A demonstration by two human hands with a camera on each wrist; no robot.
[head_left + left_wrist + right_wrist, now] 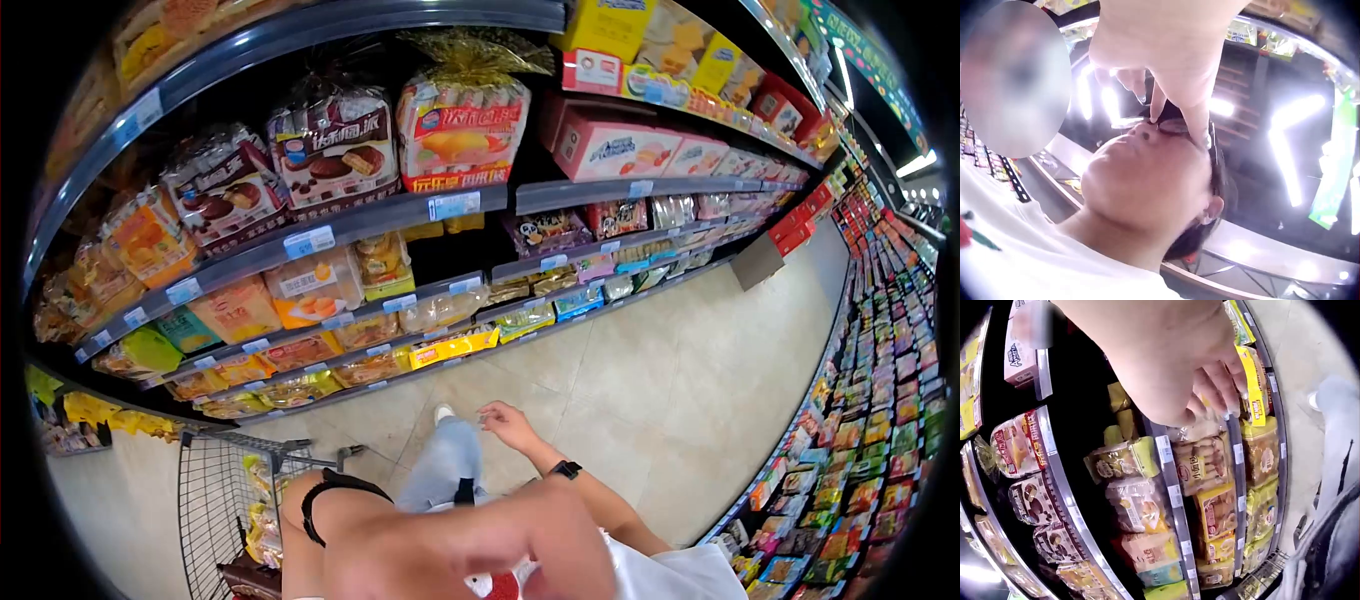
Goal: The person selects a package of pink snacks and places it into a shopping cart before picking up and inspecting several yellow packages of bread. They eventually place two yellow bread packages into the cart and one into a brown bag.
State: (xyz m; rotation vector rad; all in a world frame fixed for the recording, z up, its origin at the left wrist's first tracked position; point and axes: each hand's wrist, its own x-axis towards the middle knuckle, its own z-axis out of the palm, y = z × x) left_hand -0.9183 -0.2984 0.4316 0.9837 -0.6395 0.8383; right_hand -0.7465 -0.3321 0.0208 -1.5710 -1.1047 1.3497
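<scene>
My left hand [1163, 53] is raised to the face, its fingers reaching down to a pair of glasses [1174, 127]. One fingertip sits at the bridge and the thumb lies along the side of the frame. In the head view the left arm [450, 530] is bent close under the camera and blurred. My right hand [512, 426] hangs low over the floor with fingers loosely bent and nothing in them. A black watch [566, 469] is on that wrist. Behind the right hand [1175, 362], the right wrist view shows bagged bread [1200, 465] on the shelves.
A wire shopping cart [205, 500] holding several packages stands at the left. Ahead runs a shelf rack with packaged cakes [335, 150] and pink boxes [615, 145]. Another stocked rack [850, 430] lines the right side. Tiled floor [620, 370] stretches between, with a cardboard box [757, 263] farther along.
</scene>
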